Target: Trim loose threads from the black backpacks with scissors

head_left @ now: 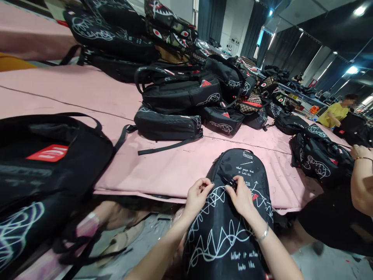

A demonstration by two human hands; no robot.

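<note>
A black backpack [224, 217] with white scribbled lines and lettering leans upright in front of me, its top against the pink-covered table edge. My left hand [201, 193] is at the backpack's left side, thumb and forefinger pinched together. Whatever those fingertips hold is too small to make out. Over the upper front panel, my right hand [241, 194] is closed around small dark thread snips [229, 181], with the points turned toward the left hand. A red tag [255, 197] shows just beside the right hand.
Another black backpack [55, 163] stands close on the left. Several black backpacks [180, 93] are piled along the pink table [116, 93]. A person's arm [362, 175] is at the right edge, and a person in yellow [333, 112] is farther back.
</note>
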